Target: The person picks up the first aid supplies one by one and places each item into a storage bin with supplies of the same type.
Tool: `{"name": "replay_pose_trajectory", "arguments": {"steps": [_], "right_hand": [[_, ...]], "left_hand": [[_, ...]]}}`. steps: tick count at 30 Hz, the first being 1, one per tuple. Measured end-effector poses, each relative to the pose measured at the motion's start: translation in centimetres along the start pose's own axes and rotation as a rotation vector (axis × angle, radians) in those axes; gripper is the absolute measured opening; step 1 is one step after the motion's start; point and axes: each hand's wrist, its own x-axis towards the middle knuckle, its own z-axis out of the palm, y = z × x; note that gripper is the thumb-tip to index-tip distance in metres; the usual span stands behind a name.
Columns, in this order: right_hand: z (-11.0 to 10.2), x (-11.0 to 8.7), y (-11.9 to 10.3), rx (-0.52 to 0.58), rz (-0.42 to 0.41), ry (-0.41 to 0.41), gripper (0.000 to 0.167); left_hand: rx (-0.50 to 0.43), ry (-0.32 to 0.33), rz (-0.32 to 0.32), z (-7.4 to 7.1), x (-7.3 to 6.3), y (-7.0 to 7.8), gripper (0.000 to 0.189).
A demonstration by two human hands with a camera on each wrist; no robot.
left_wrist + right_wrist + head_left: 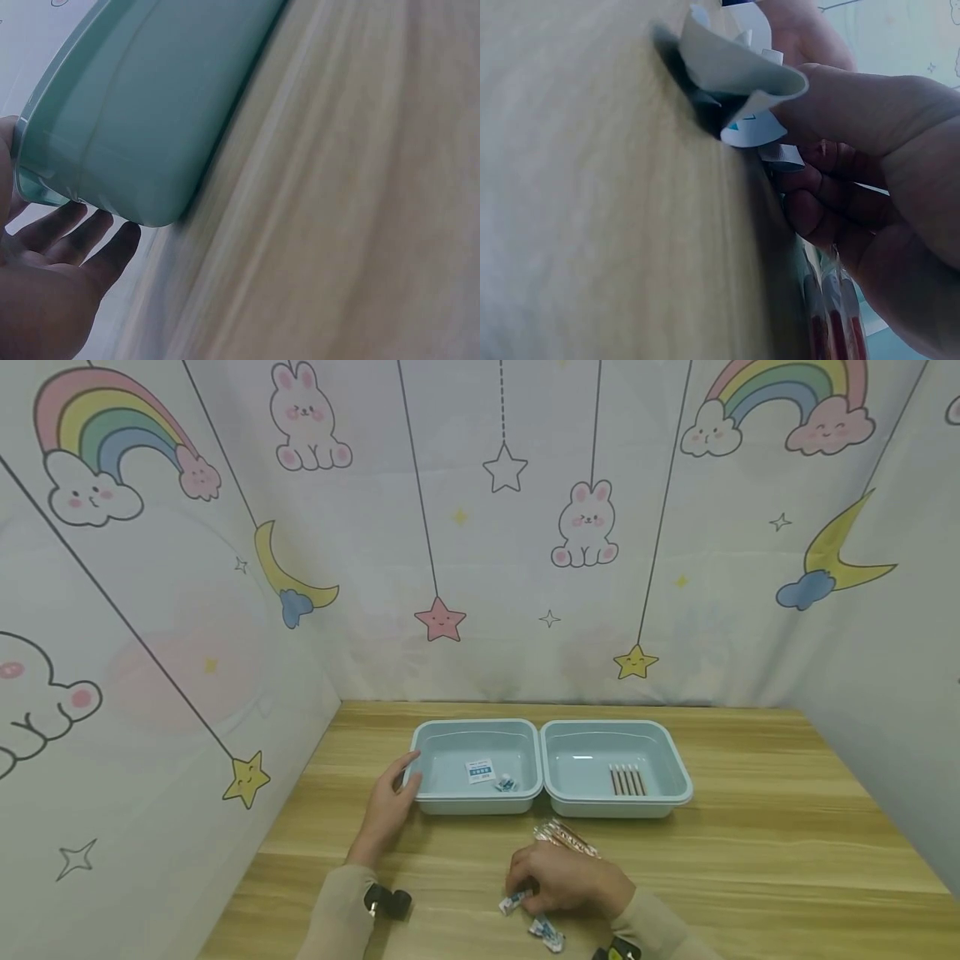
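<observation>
My left hand holds the left end of a light blue plastic bin, its fingertips under the rim in the left wrist view. Inside that bin lie a flat white-and-blue packet and a crumpled one. Low over the table, my right hand pinches a small crumpled white-and-blue wrapper. A second crumpled wrapper lies on the wood just below that hand. Beyond its knuckles is a clear packet of brown-red sticks, partly hidden by the hand.
A matching light blue bin stands against the first one on the right. Several brown sticks with white tips lie side by side in it. The wooden table meets printed fabric walls at the back and sides.
</observation>
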Motion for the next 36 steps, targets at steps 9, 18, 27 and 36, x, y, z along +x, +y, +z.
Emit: {"name": "replay_pose_trajectory", "arguments": {"steps": [9,18,27,36], "right_hand": [[0.0,-0.1,0.3,0.014,-0.005,0.020,0.021],[-0.6,-0.2,0.7,-0.024,0.003,0.114,0.019],[-1.3,-0.5,0.5,-0.006,-0.014,0.182,0.017],[-2.2,-0.8,0.9,0.067,0.018,0.209,0.015]], "left_hand": [[0.010,-0.001,-0.008,0.0,0.0,0.1,0.045],[-0.016,-0.002,-0.004,0.0,0.0,0.2,0.045],[-0.001,-0.007,-0.007,0.0,0.1,0.0,0.045],[-0.004,0.001,-0.011,0.1,0.1,0.2,0.045]]}}
